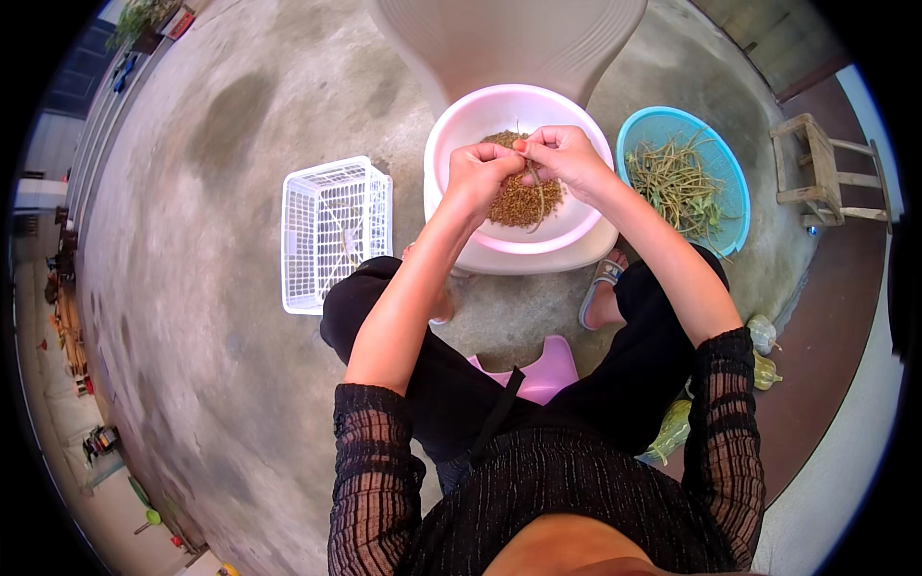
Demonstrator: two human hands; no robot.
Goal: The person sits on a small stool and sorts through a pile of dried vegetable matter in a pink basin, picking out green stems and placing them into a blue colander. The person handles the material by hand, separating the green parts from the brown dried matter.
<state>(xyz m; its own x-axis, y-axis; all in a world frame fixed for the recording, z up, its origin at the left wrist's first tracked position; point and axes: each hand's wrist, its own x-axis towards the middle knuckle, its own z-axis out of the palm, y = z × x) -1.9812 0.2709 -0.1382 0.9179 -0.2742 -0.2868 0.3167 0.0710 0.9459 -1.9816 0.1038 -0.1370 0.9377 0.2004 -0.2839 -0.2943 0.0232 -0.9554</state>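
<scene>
My left hand (pixel 481 173) and my right hand (pixel 564 160) meet over a pink-rimmed white basin (pixel 518 248), both pinching one long, thin, dry bean pod (pixel 539 198). Beneath them, a pile of small brown beans or seeds (pixel 520 207) lies on the basin's bottom. The basin rests on the seat of a beige plastic chair (pixel 511 36). To the right, a turquoise plastic basket (pixel 736 180) holds many long pods (pixel 673 173) with some green leaves. A white slatted plastic basket (pixel 290 241) stands on the floor at the left, with what may be a few pods inside.
Between my legs a pink plastic stool (pixel 553 371) shows. A wooden stool or chair (pixel 810 173) stands at the far right. Several gourds or squashes (pixel 673 430) lie on the floor at the lower right. A potted plant (pixel 140 29) is at the upper left.
</scene>
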